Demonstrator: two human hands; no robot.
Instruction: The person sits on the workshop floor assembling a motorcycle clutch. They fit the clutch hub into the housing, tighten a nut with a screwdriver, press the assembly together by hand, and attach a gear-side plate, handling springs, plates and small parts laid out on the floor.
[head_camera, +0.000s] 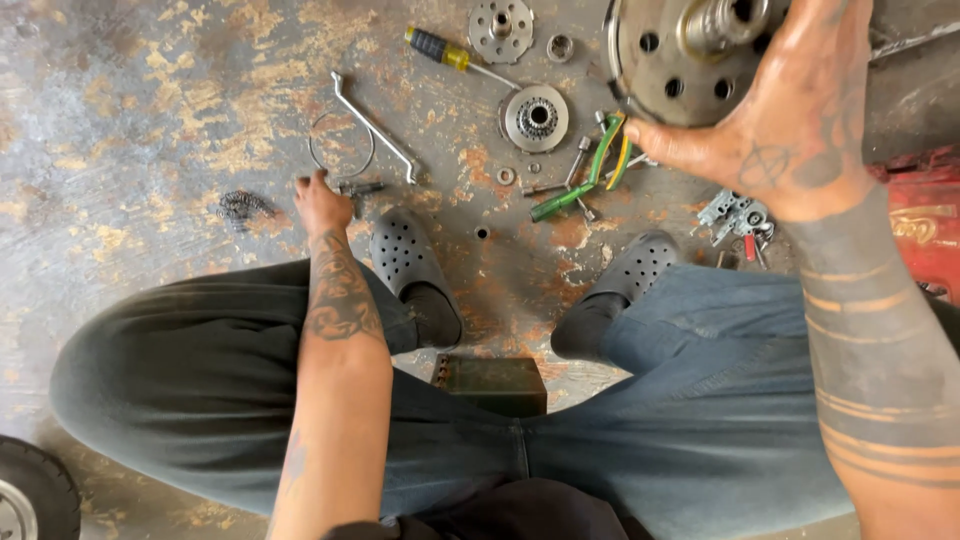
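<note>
- Reaching down to the floor, the left hand (322, 203) has its fingers curled together over a small dark metal part (358, 188); can't quite tell if they're pinching it or only touching its end.
- Right hand (790, 120) is up at the top right, fingers spread wide and wrapped over the rim of a big round metal hub (668, 55) with holes in its face and a shaft sticking out the middle. Thumb is pressed against the lower edge.
- Just past the left hand: a thin wire ring (340, 147) lying flat, with a bent silver wrench (372, 125) laid across its right side.
- Left of that hand, a small dark coiled spring (242, 206) sits by itself.
- Near the top middle: a screwdriver (452, 56) with a black and yellow handle, a flat disc with holes (500, 29), and a toothed gear disc (537, 118) below it.
- Under the hub, green and yellow pliers (590, 170) lie among loose bolts and washers.
- A bunch of keys (738, 218) sits under the right wrist.
- Closer in: two grey perforated clogs (400, 250), feet apart, legs in dark trousers.
- A dark green box (495, 384) sits between the legs.
- Bit of a tyre (35, 490) at the bottom left corner.
- Floor (130, 110) is worn grey concrete with rusty patches.
</note>
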